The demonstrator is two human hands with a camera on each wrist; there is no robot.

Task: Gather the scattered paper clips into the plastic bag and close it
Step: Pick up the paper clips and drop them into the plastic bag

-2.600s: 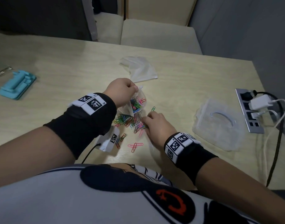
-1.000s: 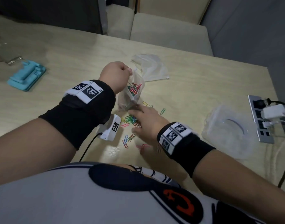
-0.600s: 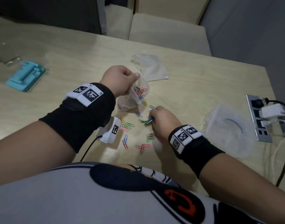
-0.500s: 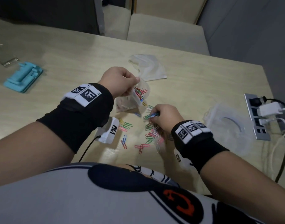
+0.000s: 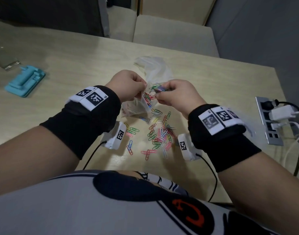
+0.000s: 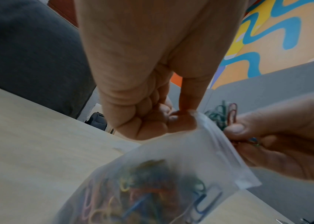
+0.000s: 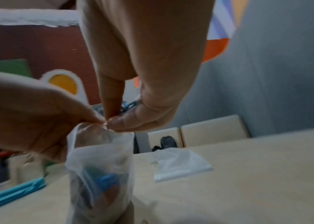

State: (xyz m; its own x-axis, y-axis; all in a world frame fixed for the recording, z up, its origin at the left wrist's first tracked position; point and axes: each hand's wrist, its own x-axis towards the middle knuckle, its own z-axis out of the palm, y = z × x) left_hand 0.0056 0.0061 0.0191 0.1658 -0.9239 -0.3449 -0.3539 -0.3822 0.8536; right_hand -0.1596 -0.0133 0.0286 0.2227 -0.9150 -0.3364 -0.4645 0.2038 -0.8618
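Observation:
My left hand point(image 5: 128, 83) pinches the rim of a small clear plastic bag point(image 5: 137, 106) and holds it up above the table; coloured paper clips point(image 6: 152, 189) lie inside it. My right hand point(image 5: 176, 94) pinches a bunch of paper clips point(image 5: 158, 88) right at the bag's mouth. In the left wrist view the clips point(image 6: 223, 115) stick up between the right hand's fingers beside the bag's zip edge point(image 6: 221, 141). Many loose coloured paper clips point(image 5: 160, 133) lie scattered on the table point(image 5: 77, 53) below my wrists.
A second clear bag point(image 5: 153, 67) lies just beyond my hands. A blue plastic stand point(image 5: 25, 81) sits at the far left. At the right edge lies a power strip point(image 5: 267, 119) with white plugs and cables. Beige seats stand behind the table.
My right hand picked a bunch of clips off the table and lifted them up to the bag's mouth. The left hand kept the bag raised.

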